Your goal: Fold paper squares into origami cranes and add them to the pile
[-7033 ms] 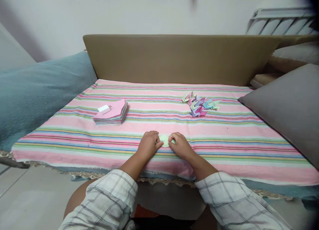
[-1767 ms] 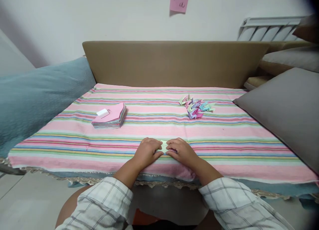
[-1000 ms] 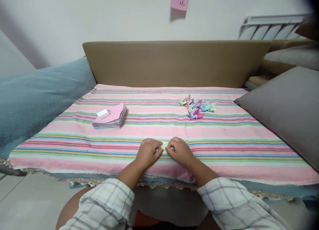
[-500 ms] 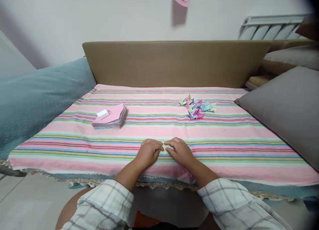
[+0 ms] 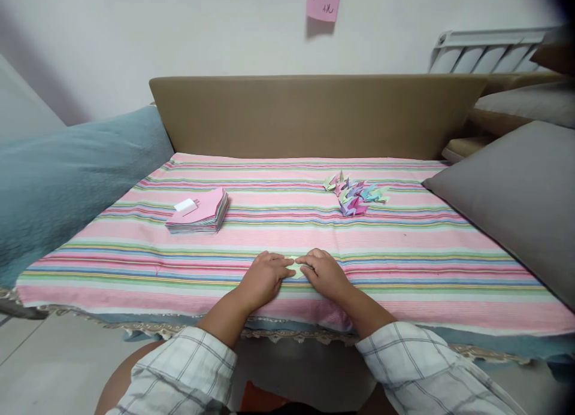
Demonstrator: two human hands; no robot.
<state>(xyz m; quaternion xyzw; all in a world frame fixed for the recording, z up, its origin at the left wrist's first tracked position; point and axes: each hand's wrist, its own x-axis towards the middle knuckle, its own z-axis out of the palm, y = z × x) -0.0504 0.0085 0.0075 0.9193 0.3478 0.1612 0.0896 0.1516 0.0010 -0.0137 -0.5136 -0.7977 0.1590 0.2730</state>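
Observation:
A small pale green piece of folded paper (image 5: 297, 267) lies on the striped cloth near its front edge, partly covered by my fingers. My left hand (image 5: 266, 275) is at its left side, thumb and fingertips bent and closed on the paper's edge. From the right, my right hand (image 5: 324, 272) has its thumb and forefinger on the paper, closed in a pinch. The exact folds are hidden under the fingers. Farther back to the right sits a cluster of folded paper cranes (image 5: 354, 193) in several colours.
At the left, a stack of coloured paper (image 5: 202, 208) carries a white plug-like block (image 5: 185, 206). The striped cloth (image 5: 278, 187) spans the seat. A grey cushion (image 5: 516, 187) leans at the right, a blue-covered armrest (image 5: 90, 169) at the left, and a brown backrest (image 5: 314, 115) behind.
My left hand has shifted slightly left and down, uncovering more of the green paper between the hands. My right hand has barely moved. The view has tilted up a little.

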